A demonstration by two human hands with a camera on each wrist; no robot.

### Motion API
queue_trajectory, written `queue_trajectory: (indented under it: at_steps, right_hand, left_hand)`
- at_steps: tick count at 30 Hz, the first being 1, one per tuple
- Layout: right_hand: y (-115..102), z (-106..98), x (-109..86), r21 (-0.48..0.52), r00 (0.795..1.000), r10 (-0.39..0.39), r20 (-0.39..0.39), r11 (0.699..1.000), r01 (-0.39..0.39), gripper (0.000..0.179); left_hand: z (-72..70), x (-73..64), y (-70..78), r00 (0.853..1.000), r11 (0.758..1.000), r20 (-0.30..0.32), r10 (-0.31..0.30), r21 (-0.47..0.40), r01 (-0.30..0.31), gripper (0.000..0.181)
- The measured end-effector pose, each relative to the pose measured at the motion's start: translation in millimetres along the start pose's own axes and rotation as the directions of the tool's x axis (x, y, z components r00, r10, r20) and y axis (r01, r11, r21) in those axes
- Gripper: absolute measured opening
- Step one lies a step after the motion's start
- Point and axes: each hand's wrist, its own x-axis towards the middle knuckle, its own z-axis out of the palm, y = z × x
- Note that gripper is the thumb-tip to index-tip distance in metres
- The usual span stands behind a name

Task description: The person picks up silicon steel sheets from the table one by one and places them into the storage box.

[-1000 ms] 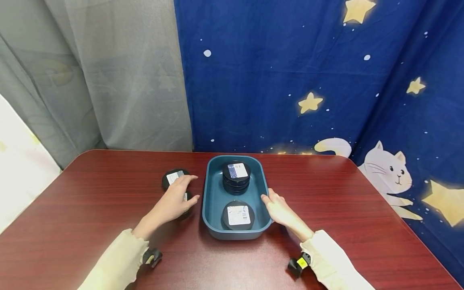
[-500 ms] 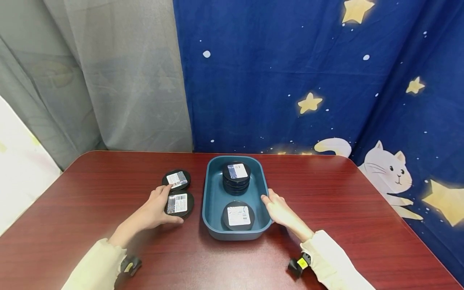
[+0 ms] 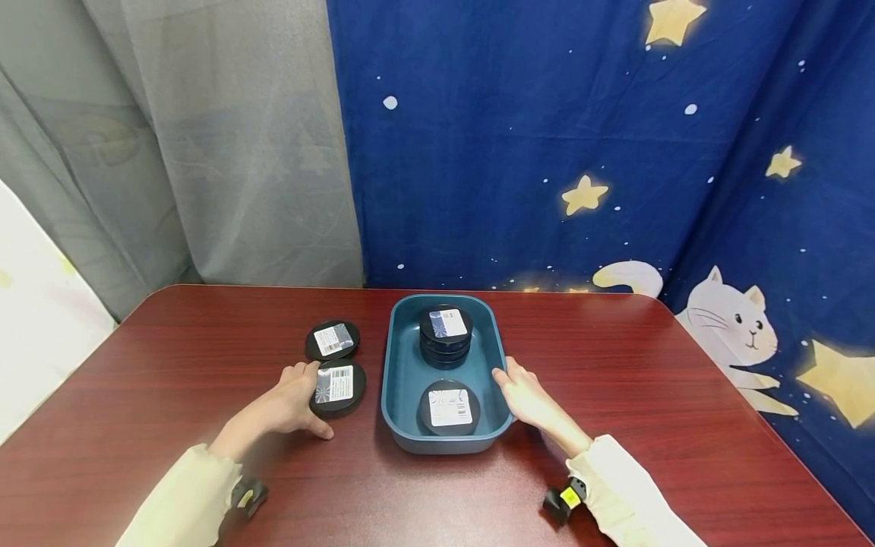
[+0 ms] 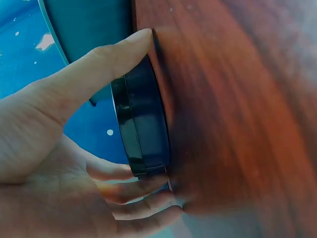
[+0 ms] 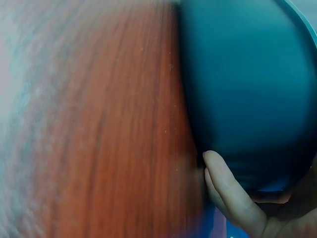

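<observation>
Two low round black jars with white labels sit on the table to the left of the blue bin: a far jar (image 3: 333,339) and a near jar (image 3: 346,395). My left hand (image 3: 294,399) is at the near jar's left side, fingers at its far edge and thumb spread off its near side. From the left wrist view, the jar's side (image 4: 143,116) stands between thumb and fingers. My right hand (image 3: 525,391) grips the right wall of the bin (image 3: 386,365). Inside the bin are a stack of black jars (image 3: 444,334) and a single jar (image 3: 450,407) nearer me.
A dark red wooden table (image 3: 649,365) carries everything. Behind it hang a grey curtain (image 3: 253,152) and a blue curtain (image 3: 478,152) with stars and a white cat. Each wrist wears a small black device, such as the right wrist device (image 3: 566,497).
My left hand has drawn back left and toward me from above the two jars, uncovering them. Its thumb has shifted slightly left since half a second ago. The right hand stays on the bin.
</observation>
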Motion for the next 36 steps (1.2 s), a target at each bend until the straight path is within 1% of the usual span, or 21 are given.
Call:
queue_trajectory:
  at_steps: [5, 12, 16, 19, 23, 27, 31, 36]
  right_hand:
    - [0.7, 0.0, 0.3, -0.007, 1.0, -0.005, -0.003, 1.0, 0.005, 0.028]
    - [0.8, -1.0, -0.2, -0.019, 1.0, -0.003, -0.004, 1.0, 0.003, 0.03]
    - [1.3, -0.7, -0.5, -0.016, 1.0, 0.001, -0.002, 1.0, -0.001, 0.03]
    - [1.6, -0.1, -0.5, -0.005, 1.0, 0.009, 0.001, 1.0, -0.009, 0.029]
    - [1.8, 0.6, -0.2, -0.007, 1.0, 0.008, -0.004, 1.0, -0.008, 0.029]
    - [1.4, 0.8, 0.0, -0.013, 1.0, 0.007, -0.004, 1.0, -0.007, 0.03]
    - [1.2, 1.0, 0.2, -0.014, 1.0, 0.005, 0.002, 1.0, -0.005, 0.03]
    - [1.0, 1.1, 0.8, -0.011, 1.0, 0.003, -0.002, 1.0, -0.003, 0.029]
  left_hand:
    - [-2.4, 6.8, -0.4, 0.999, 0.999, 0.042, -0.025, 0.031, 0.024, 0.105]
    - [-3.0, 11.3, 1.8, 0.997, 0.995, 0.069, -0.039, 0.091, 0.032, 0.109]
    - [-3.1, 12.8, 3.5, 0.995, 0.994, 0.083, -0.052, 0.104, 0.043, 0.111]
    - [-2.8, 13.2, 4.7, 0.995, 0.993, 0.082, -0.059, 0.107, 0.05, 0.111]
    - [-2.1, 13.5, 5.7, 0.996, 0.995, 0.068, -0.049, 0.089, 0.043, 0.11]
    - [-1.1, 15.2, 5.2, 0.999, 0.998, 0.045, -0.027, 0.062, 0.024, 0.1]
    - [0.1, 17.6, 4.4, 1.0, 0.999, 0.024, 0.014, 0.041, -0.015, 0.088]
    - [0.8, 16.9, 4.6, 0.999, 0.999, 0.015, 0.041, 0.022, -0.042, 0.086]
